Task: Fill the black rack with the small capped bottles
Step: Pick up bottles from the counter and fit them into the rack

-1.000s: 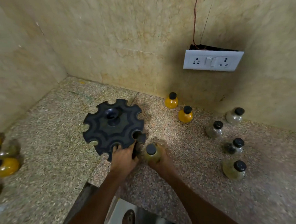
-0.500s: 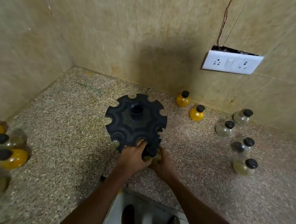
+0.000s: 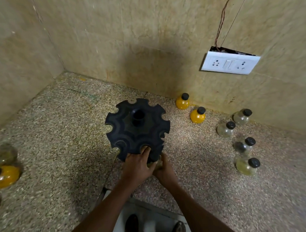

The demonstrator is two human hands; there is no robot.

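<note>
On the speckled counter, in the corner of two tiled walls:

Rack: the black rack [image 3: 137, 128] stands mid-counter, a round disc with notches cut round its rim and a hollow hub. Every notch in view looks unfilled except perhaps the nearest one, which the hands cover.

Left hand: the left hand [image 3: 137, 165] rests on the rack's near edge, its fingers curled over the rim. I judge it is there to steady the rack so it does not slide or turn while a bottle goes in.

Right hand: the right hand [image 3: 163, 168] wraps its fingers round a bottle [image 3: 155, 161] pressed against the nearest notch. Only the dark cap and a sliver of yellowish glass show, so whether it is seated I cannot tell.

Bottles to the right: two orange bottles [image 3: 182, 101] stand by the wall and four paler bottles [image 3: 226, 129] stand farther right, all upright, capped and well apart from the rack. They sit within easy reach of the right hand, likely as its supply.

Bottles to the left: more capped bottles [image 3: 4, 175] cluster at the frame's left edge, blurred.

Progress: an early stage, by my reading.
</note>
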